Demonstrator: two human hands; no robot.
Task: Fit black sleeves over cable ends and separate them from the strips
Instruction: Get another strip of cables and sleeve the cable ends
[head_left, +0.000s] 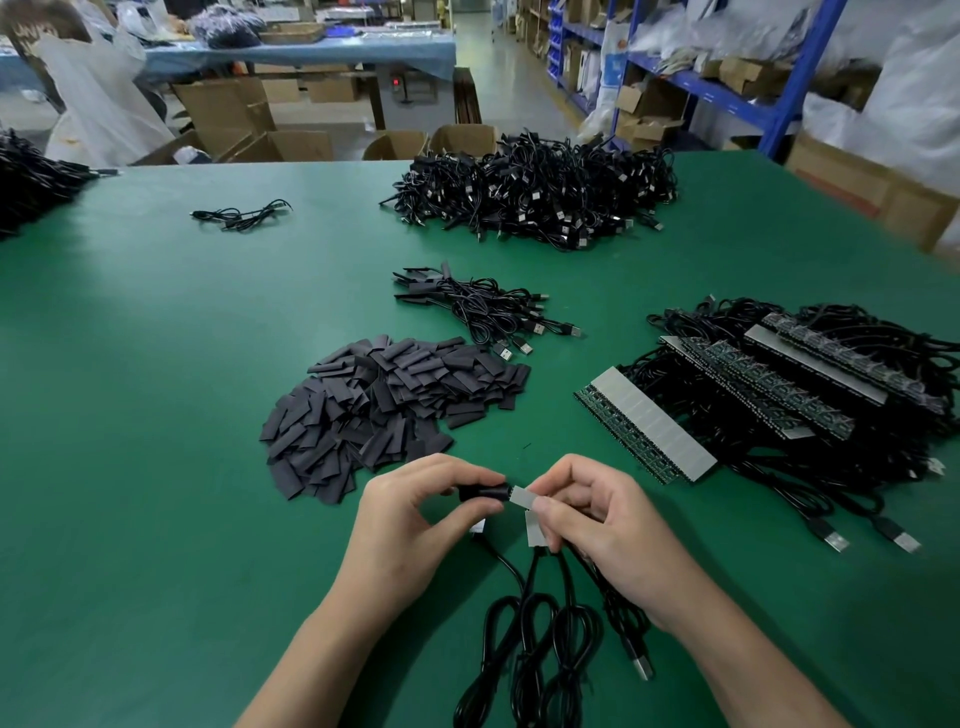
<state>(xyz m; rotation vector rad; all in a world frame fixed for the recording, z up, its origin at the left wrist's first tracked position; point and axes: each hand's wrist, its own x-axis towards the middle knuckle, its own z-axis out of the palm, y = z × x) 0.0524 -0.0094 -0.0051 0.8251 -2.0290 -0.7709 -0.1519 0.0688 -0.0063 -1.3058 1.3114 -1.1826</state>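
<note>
Sleeve pile beyond hands

The flat table top is plain deep green. The heap of short flat sleeves is matt charcoal black. Right of the heap, the long circuit strips show pale grey faces and dark green speckled edges. Beyond the heap, the tangled cables are glossy black.

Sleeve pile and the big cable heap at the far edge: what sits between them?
In the head view, a small bundle of cables lies between the sleeve pile and the big cable heap, with bare green table around it.
</note>
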